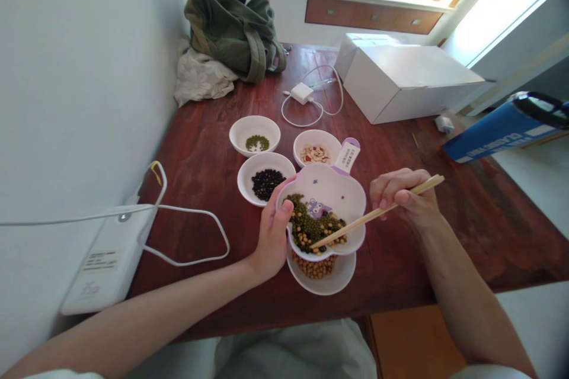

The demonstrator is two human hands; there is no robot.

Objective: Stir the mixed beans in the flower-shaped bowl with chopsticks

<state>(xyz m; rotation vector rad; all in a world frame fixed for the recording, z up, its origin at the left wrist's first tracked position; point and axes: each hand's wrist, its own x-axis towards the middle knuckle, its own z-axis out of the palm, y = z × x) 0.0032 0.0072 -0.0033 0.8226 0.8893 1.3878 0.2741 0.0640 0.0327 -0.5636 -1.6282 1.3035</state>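
Note:
My left hand [274,237] grips the left edge of a flower-shaped bowl [342,189], tilted and raised over a white bowl of soybeans [317,267]. Mixed green, black and yellow beans [311,222] lie in its lower part. My right hand [404,192] is closed on wooden chopsticks [377,211], whose tips touch the mixed beans. Behind are a white bowl of black beans [267,183], a white bowl with a few green beans [256,142], and a white bowl of pale and reddish pieces [315,154]. A purple handle with a white label [347,155] shows beside that one.
A wooden table [195,136] carries a green bag [231,26], a charger with cable [302,93], a white box [400,77] and a blue bottle [498,130]. A white power strip [106,260] with a looping cord lies along the left wall.

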